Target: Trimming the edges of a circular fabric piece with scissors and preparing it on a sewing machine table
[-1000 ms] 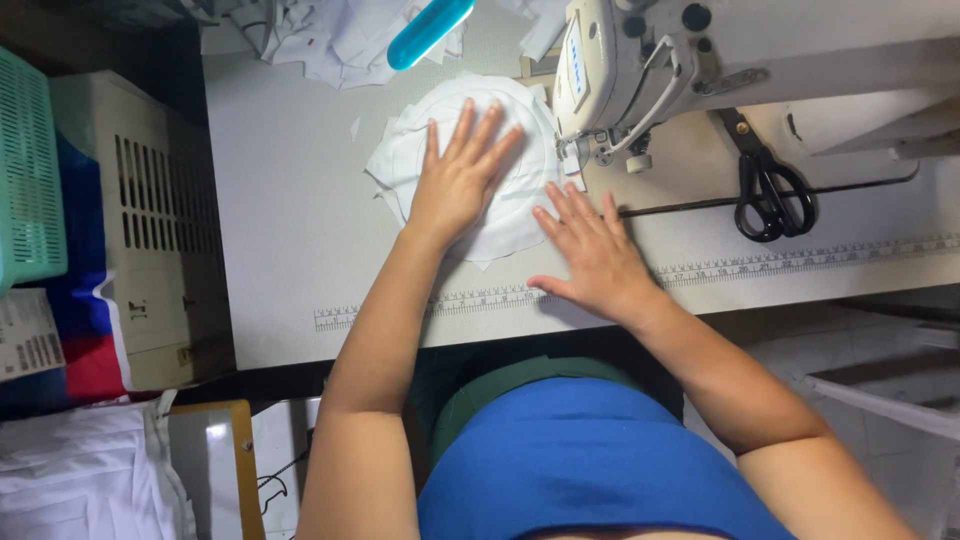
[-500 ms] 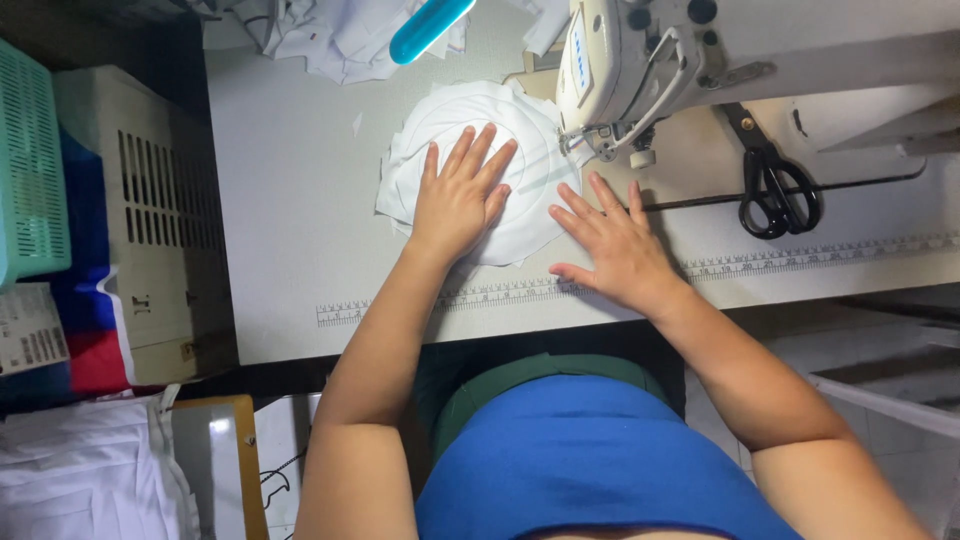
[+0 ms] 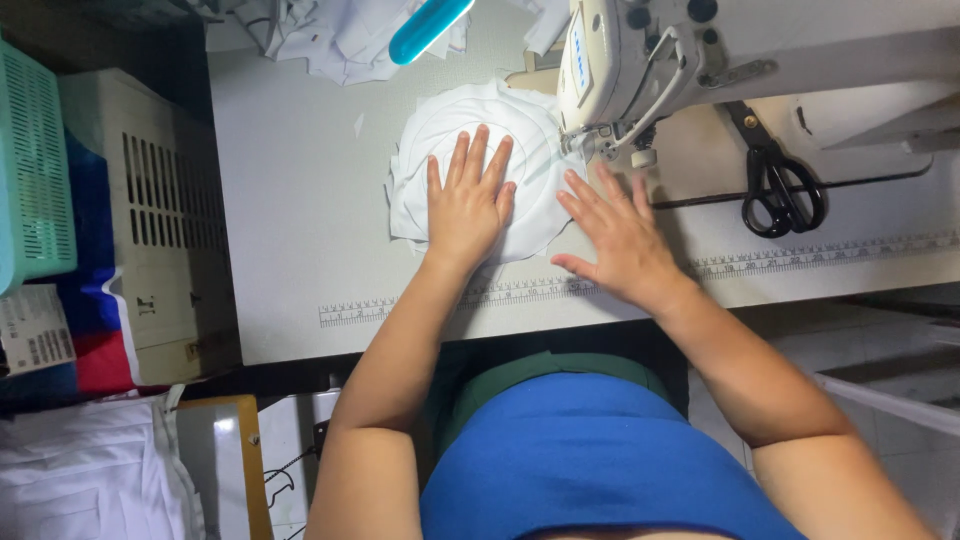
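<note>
Where the sewing machine [image 3: 640,60] overhangs, white fabric [image 3: 450,130] disappears.

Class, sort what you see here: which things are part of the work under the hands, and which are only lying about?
In use:
left hand
right hand
round white fabric
sewing machine

Lying about:
black scissors
turquoise tool
heap of white cloth
green basket

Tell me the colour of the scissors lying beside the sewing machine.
Black, handles and blades alike: the scissors show clearly in the head view.
</note>
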